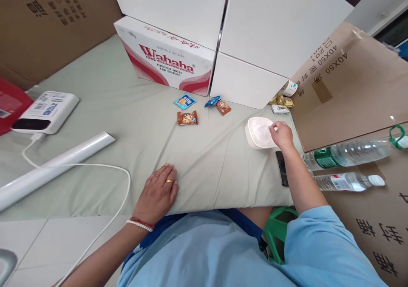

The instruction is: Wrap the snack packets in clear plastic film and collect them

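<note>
A: The light-blue shirt fills the lower edge of my feed. Report the left side.

B: At the left wrist I read a red-and-white bracelet. Beyond it, the left grip rests palm down on the cloth-covered surface, fingers extended and close together. A gold-coloured ring is fitted to one finger.

A: Report the right side.

B: I locate a dark phone near the surface's right edge, partly covered by the forearm. Two clear bottles are on the forearm's other side. Next is the right grip, at the right-hand rim of the white container. Its fingertips are drawn together; I cannot tell whether they pinch anything.

A: State the container's position.

B: On the surface, near its right edge, just beyond the phone. Its interior reads cloudy.

A: And farther out?

B: Left of the container I count four packets: a brown packet, a light-blue packet just behind it, then a dark-blue packet touching a second brown packet. Behind them stands the red-and-white water box, with a plain white box beside it.
</note>
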Motion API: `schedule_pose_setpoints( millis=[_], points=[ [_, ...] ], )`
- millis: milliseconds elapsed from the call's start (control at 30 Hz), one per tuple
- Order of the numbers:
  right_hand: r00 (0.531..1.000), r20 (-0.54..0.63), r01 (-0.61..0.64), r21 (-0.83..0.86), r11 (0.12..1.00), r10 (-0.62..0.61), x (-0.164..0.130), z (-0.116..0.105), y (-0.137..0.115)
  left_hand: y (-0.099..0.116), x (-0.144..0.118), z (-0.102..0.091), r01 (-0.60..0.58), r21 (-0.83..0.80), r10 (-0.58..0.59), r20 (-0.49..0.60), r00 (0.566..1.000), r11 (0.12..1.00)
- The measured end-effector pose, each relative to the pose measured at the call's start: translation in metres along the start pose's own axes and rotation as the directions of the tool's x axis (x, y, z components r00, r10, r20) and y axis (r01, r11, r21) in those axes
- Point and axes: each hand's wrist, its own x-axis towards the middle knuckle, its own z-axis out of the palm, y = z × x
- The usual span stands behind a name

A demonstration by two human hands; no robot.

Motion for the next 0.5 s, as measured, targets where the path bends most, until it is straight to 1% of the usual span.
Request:
schedule_pose_setpoints(
  millis=[33,67,100,167,233,267,333,367,400,433,467,500],
  points=[
    [0.999,-0.031,-0.034,0.010,0.999,0.035,0.001,-0.002,-0.005,0.000,0.000,0.000,-0.001,-0.005,0.001,-0.001,1.000,1.000],
    [0.996,-0.037,-0.077,0.013,0.997,0.078,0.003,-0.003,-0.010,0.001,-0.001,0.000,-0.002,-0.013,0.002,-0.002,1.000,1.000],
    [0.992,-0.015,-0.124,0.012,0.992,0.125,0.005,-0.002,-0.017,0.001,-0.001,0.000,-0.002,-0.023,0.002,-0.006,1.000,1.000],
    [0.977,0.076,-0.202,0.036,0.979,0.199,0.010,0.003,-0.029,0.001,-0.002,-0.001,0.002,-0.050,-0.003,-0.021,1.000,0.999],
    [0.964,0.145,-0.238,0.100,0.966,0.223,0.013,0.008,-0.038,0.001,-0.003,-0.002,0.013,-0.084,-0.017,-0.049,0.999,0.996],
    [0.963,0.154,-0.241,0.137,0.961,0.219,0.012,0.007,-0.040,0.001,-0.003,-0.002,0.018,-0.107,-0.026,-0.067,0.997,0.994],
    [0.970,0.119,-0.230,0.188,0.955,0.210,0.007,-0.001,-0.042,0.000,-0.005,-0.003,0.029,-0.162,-0.048,-0.117,0.992,0.986],
    [0.975,0.084,-0.221,0.246,0.944,0.207,0.001,-0.008,-0.042,-0.001,-0.007,-0.003,0.034,-0.195,-0.064,-0.150,0.987,0.980],
    [0.978,0.045,-0.206,0.355,0.912,0.204,-0.007,-0.018,-0.042,-0.002,-0.008,-0.004,0.038,-0.232,-0.082,-0.184,0.980,0.972],
    [0.980,0.008,-0.174,0.504,0.846,0.197,-0.018,-0.028,-0.043,-0.002,-0.009,-0.005,0.043,-0.273,-0.105,-0.217,0.971,0.961],
    [0.983,-0.021,-0.123,0.672,0.730,0.185,-0.032,-0.038,-0.046,-0.003,-0.011,-0.007,0.052,-0.316,-0.134,-0.246,0.960,0.947],
    [0.985,-0.038,-0.065,0.818,0.572,0.168,-0.048,-0.047,-0.049,-0.003,-0.011,-0.009,0.063,-0.359,-0.168,-0.269,0.948,0.931]
  ],
)
